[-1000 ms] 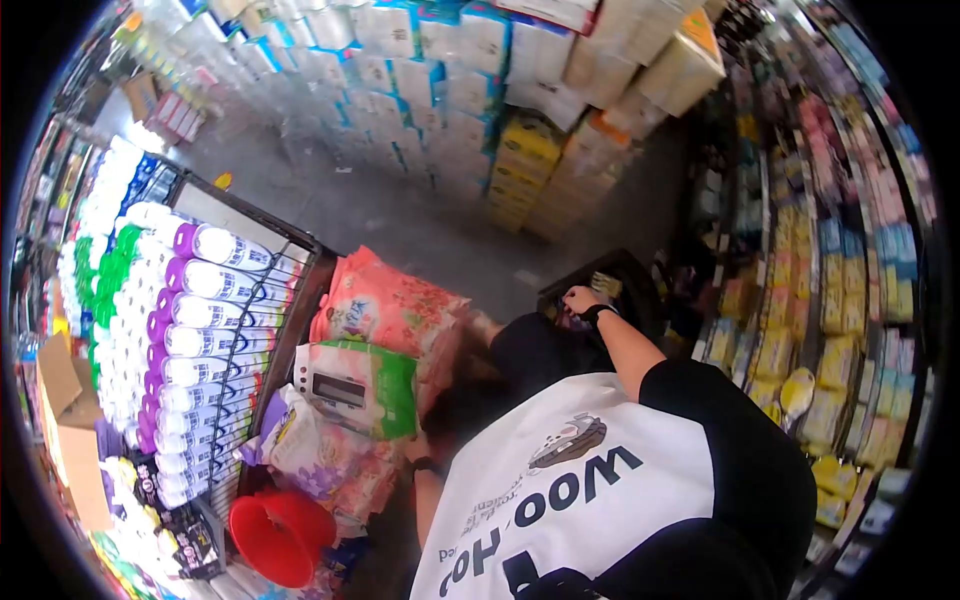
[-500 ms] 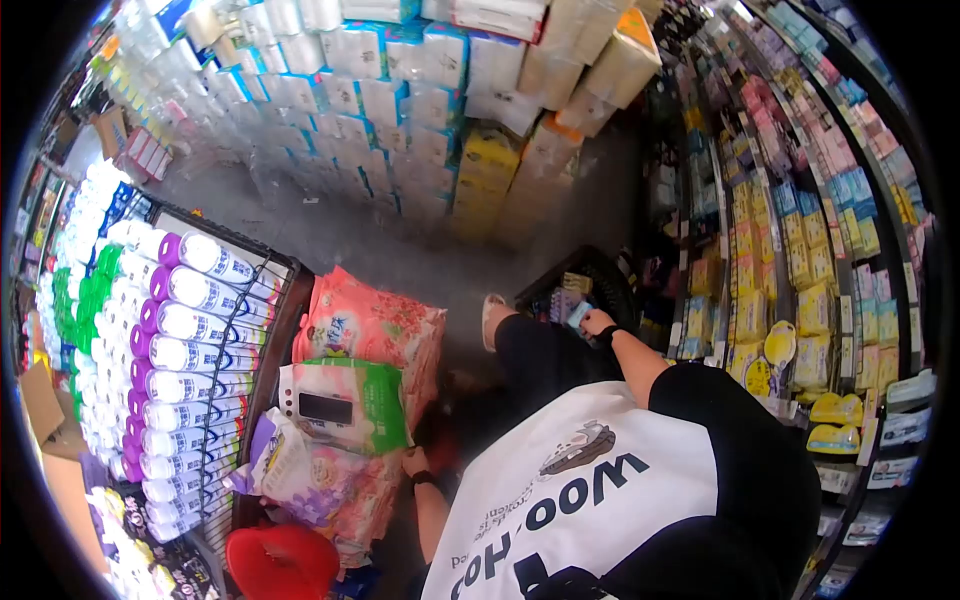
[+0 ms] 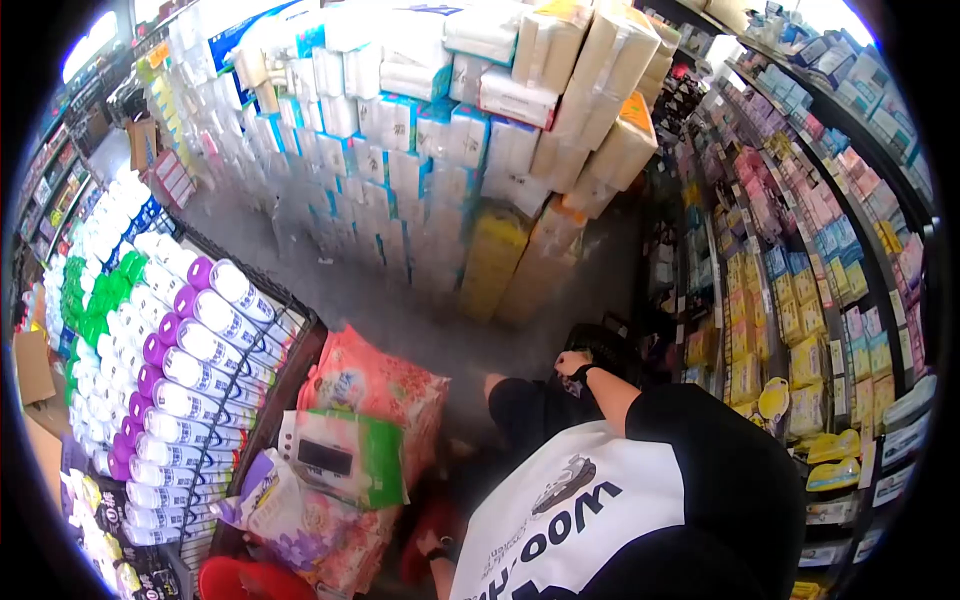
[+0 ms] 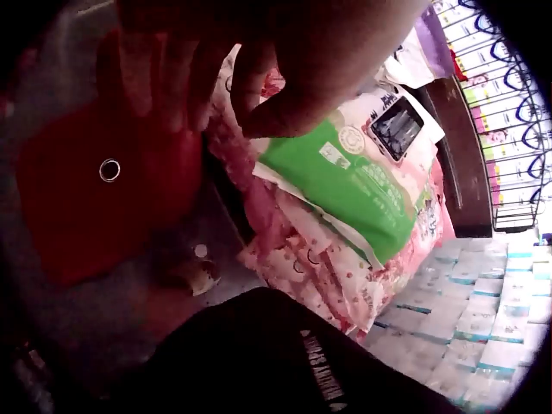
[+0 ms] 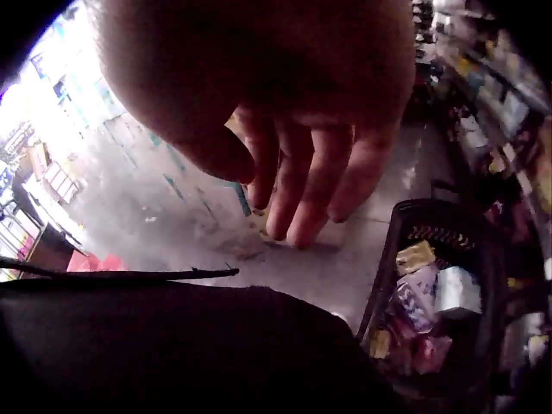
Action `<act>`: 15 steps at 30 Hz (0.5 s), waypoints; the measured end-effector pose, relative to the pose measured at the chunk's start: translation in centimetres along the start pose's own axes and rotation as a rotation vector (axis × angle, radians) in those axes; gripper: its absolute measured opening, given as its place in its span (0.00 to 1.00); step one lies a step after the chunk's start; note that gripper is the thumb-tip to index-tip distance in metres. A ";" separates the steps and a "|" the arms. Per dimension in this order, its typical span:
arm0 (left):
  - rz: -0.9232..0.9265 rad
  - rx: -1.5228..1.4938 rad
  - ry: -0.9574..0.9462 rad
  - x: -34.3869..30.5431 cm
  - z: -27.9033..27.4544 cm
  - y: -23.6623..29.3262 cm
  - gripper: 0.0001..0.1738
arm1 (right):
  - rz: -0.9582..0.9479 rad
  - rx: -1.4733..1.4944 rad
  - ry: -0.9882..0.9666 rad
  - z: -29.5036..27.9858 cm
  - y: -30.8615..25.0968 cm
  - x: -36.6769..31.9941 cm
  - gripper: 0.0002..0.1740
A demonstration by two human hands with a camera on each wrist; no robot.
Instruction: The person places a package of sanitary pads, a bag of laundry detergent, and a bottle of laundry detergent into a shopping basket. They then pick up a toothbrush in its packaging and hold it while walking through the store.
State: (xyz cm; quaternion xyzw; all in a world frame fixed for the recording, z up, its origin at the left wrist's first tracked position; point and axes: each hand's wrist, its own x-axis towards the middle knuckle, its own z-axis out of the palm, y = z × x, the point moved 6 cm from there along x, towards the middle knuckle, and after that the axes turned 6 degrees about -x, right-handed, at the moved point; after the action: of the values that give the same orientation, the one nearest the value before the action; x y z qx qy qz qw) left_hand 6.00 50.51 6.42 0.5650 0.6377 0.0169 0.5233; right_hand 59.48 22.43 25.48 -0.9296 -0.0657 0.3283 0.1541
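L hand (image 4: 297, 43) loosely open, empty; R hand (image 5: 272, 73) same. I'd guess L snag could slide green pack (image 4: 345, 185) off pink bag (image 3: 408, 385).

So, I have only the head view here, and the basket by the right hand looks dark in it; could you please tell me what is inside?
Observer: The right wrist view shows small packs in the basket, among them a gold pack and a pale box.
Operator: Thank you; is the right hand holding anything?
Observer: No, the right hand has its fingers hanging loose, with nothing between them.
Operator: And could you tell me of any detail on the red item near the left hand?
Observer: Yes, the left wrist view, from the left hand, shows a small round ring on the red item.
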 end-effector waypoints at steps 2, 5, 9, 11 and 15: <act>-0.048 0.016 -0.032 -0.6 -0.1 -0.5 0.20 | -0.012 0.010 0.009 0.0 -0.4 0.4 0.10; -0.099 0.018 -0.073 -0.3 0.1 0.7 0.20 | -0.006 0.064 0.019 -0.1 0.2 0.5 0.10; -0.112 0.008 -0.120 1.5 -0.4 5.6 0.21 | 0.002 0.068 0.115 -0.3 3.4 2.4 0.09; -0.118 -0.006 -0.150 2.3 -0.4 9.1 0.21 | 0.047 0.129 0.147 -0.8 5.4 2.2 0.09; 0.039 0.137 -0.008 9.1 0.9 12.1 0.22 | 0.135 0.229 0.201 -2.2 8.4 2.4 0.10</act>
State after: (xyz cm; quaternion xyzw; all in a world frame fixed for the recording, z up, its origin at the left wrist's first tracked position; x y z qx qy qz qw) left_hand 16.84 61.11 7.54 0.6119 0.6241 -0.0185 0.4855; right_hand 62.95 14.47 22.93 -0.9364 0.0503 0.2487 0.2423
